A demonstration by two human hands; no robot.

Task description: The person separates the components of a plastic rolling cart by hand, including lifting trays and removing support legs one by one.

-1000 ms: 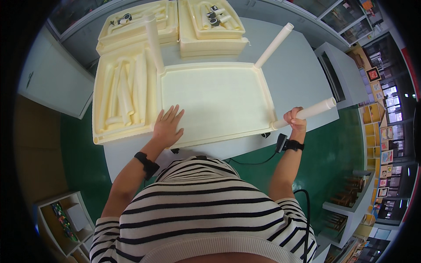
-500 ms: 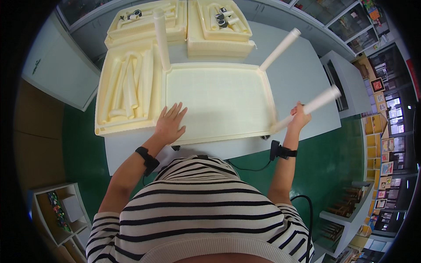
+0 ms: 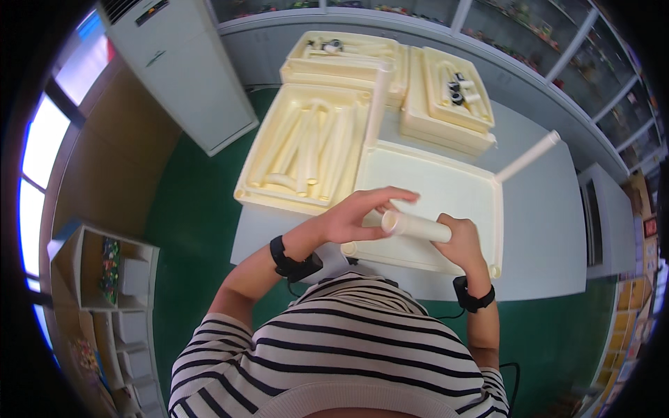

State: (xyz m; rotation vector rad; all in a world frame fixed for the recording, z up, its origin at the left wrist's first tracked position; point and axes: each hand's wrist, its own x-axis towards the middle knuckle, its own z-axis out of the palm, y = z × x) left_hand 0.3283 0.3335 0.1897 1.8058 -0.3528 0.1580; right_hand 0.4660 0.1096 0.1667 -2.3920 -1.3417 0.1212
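A cream tube [image 3: 416,226] lies sideways in my right hand [image 3: 460,244], its open end pointing left. My left hand [image 3: 359,212] hovers with fingers spread just above and beside that open end, close to it; whether it touches, I cannot tell. Both hands are over the near edge of a flat cream panel [image 3: 446,191] on the grey table [image 3: 543,230]. Two tubes stand up from the panel's far corners, one at the left [image 3: 377,104] and one at the right [image 3: 527,157].
A cream tray [image 3: 261,171] holding several long tubes sits left of the panel. Two more stacked trays [image 3: 446,129] with small parts lie at the table's far side. A white cabinet [image 3: 181,70] stands at the left, shelving at the lower left.
My right hand carried the tube from the panel's right corner to its near middle. My left hand lifted off the panel and came over to the tube's end.
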